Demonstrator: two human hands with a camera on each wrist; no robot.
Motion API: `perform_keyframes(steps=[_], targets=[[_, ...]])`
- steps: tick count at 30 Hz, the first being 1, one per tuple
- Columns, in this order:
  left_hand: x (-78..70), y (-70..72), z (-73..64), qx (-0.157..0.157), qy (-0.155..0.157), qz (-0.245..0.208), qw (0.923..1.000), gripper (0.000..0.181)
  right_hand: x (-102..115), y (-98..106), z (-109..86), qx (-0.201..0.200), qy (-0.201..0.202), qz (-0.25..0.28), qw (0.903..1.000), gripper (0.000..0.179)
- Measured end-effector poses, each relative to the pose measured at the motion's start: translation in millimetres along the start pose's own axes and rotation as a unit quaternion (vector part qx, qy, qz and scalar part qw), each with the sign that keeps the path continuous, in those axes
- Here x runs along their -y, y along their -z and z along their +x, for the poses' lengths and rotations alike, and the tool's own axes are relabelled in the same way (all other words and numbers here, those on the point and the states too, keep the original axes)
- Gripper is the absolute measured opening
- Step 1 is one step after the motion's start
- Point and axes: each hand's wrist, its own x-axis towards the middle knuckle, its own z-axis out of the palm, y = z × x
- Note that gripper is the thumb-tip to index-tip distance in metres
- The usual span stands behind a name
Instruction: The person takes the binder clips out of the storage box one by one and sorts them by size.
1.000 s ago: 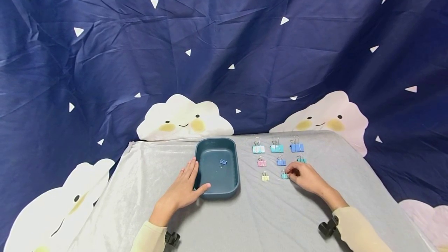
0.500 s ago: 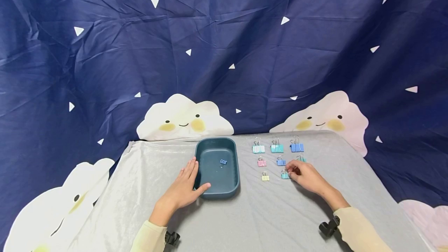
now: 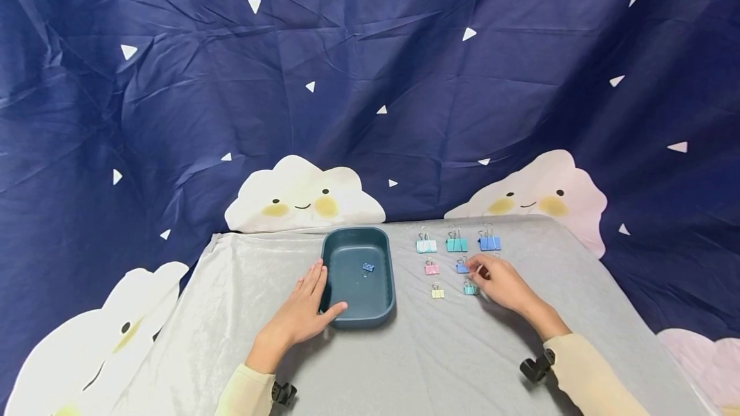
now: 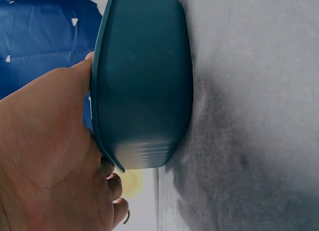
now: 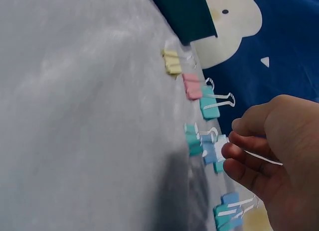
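Note:
My left hand (image 3: 300, 310) rests at the left side of a dark teal tray (image 3: 365, 323), thumb over the near rim and fingers along the left edge. A small blue binder clip (image 3: 368, 267) lies inside that tray. My right hand (image 3: 509, 284) hovers over the right end of the clip rows, fingers loosely bent. Its fingertips are by a blue binder clip (image 3: 461, 268) and a small teal binder clip (image 3: 470, 289); contact cannot be made out. In the right wrist view nothing shows between the fingers (image 5: 244, 151). A further clip is mostly hidden behind this hand.
Large white (image 3: 426, 246), teal (image 3: 457, 244) and blue (image 3: 489, 243) binder clips form the back row. A pink clip (image 3: 431, 269) and a yellow clip (image 3: 437, 293) stand at the left of the nearer rows. A patterned blue curtain (image 3: 370, 82) hangs behind the grey-covered table (image 3: 405, 371).
My right hand has shifted slightly away from me, from the small teal clip toward the middle row, covering the clip at its right end. The left hand and tray have stayed put.

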Motion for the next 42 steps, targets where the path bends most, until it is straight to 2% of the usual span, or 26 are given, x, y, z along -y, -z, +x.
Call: perform_keyframes(steps=[8,20,25,29,32,35,39,42], targets=[[0.2,-0.7,1.0,-0.002,0.000,0.007,1.0000,0.103,26,-4,20.1,0.014,0.040,0.005,0.9991,0.018],[0.2,-0.8,0.2,-0.005,-0.006,0.004,1.0000,0.102,77,-7,66.5,0.042,0.098,0.003,0.9943,0.013],[0.6,-0.4,0.0,-0.006,-0.007,0.004,1.0000,0.102,100,-10,87.5,0.058,0.139,0.002,0.9886,0.008],[0.9,-0.2,0.1,-0.019,-0.016,-0.005,0.9997,0.103,118,-13,104.6,0.073,0.168,-0.010,0.9831,0.009],[0.8,-0.1,0.1,-0.024,-0.019,-0.008,0.9995,0.103,129,-17,116.3,0.093,0.174,-0.029,0.9799,0.011],[1.0,-0.3,-0.2,-0.015,-0.013,0.000,0.9998,0.103,141,-24,127.2,0.116,0.180,-0.043,0.9759,0.012],[0.4,0.7,0.0,-0.003,-0.006,0.004,1.0000,0.102,156,-33,140.5,0.139,0.201,-0.073,0.9670,0.012],[0.2,1.9,1.0,-0.007,-0.008,-0.004,0.9999,0.101,167,-40,149.5,0.158,0.216,-0.100,0.9583,0.012]])
